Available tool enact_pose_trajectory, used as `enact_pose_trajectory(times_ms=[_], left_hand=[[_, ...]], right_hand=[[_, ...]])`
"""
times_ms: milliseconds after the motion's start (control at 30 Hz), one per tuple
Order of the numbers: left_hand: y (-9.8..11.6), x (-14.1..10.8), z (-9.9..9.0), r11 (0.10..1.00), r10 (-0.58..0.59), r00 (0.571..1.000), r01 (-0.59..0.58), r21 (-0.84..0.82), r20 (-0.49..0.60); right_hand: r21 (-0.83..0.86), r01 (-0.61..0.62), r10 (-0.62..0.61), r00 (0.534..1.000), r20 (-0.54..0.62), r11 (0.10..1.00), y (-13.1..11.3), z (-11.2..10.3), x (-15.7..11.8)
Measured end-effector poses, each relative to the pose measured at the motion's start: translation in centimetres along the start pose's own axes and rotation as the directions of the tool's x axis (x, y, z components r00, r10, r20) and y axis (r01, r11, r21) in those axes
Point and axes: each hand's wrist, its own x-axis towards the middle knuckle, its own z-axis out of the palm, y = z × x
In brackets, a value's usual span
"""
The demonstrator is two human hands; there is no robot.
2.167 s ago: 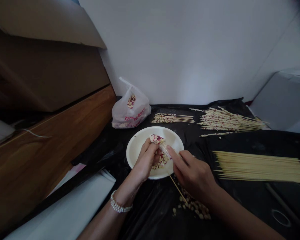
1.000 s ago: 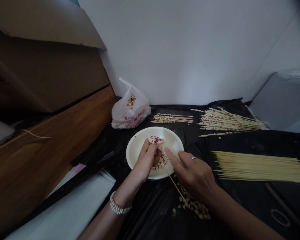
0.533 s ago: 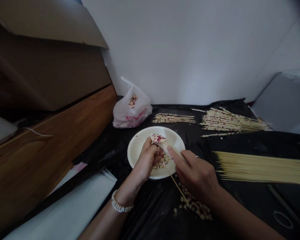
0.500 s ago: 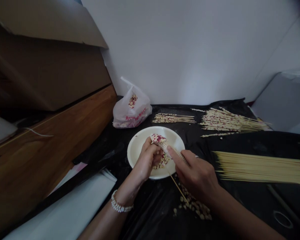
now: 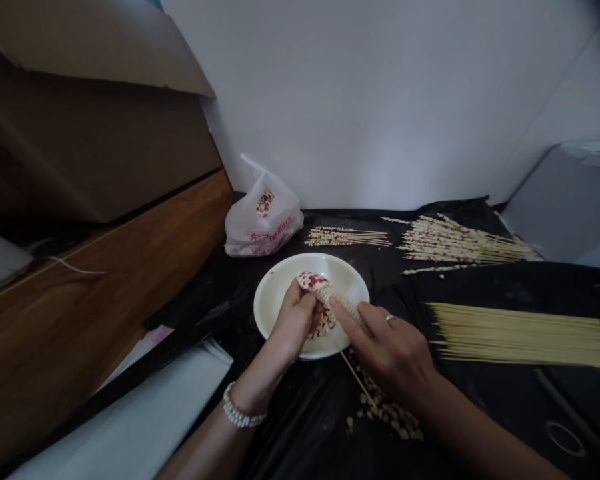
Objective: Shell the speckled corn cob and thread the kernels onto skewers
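Over the white bowl point(image 5: 265, 293), your left hand point(image 5: 296, 319) curls its fingers round the corn cob point(image 5: 322, 289); your right hand point(image 5: 387, 347) clasps its bare, near-right end. Likely light and stiff: grip both ends.

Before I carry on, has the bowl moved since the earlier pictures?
No. The bowl keeps the same place beside the plastic bag; both drift together slightly, which looks like camera motion.

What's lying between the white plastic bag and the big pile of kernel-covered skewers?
A smaller group of kernel-covered skewers lies there on the black sheeting in the head view.
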Motion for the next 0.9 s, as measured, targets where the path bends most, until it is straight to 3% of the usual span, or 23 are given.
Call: enact_pose_trajectory(times_ms=[100, 267, 500, 900], left_hand=[[0.1, -0.1, -0.1, 0.998, -0.019, 1.0, 0.02, -0.054, 0.022], [1.1, -0.4, -0.4, 0.972, -0.039, 0.986, 0.075, -0.225, 0.16], [1.4, 0.0, -1.1, 0.886, -0.114, 0.952, 0.227, -0.404, 0.285], [1.4, 0.0, -1.2, 0.869, -0.16, 0.935, 0.285, -0.404, 0.317]], right_hand=[[0.041, -0.056, 0.056, 0.998, -0.006, 0.998, -0.1, 0.1, -0.1], [0.118, -0.155, 0.153, 0.988, 0.025, 0.981, -0.1, 0.3, -0.3], [0.254, -0.253, 0.239, 0.967, 0.085, 0.934, -0.2, 0.8, -0.6], [0.19, -0.178, 0.173, 0.984, 0.043, 0.966, -0.1, 0.8, -0.7]])
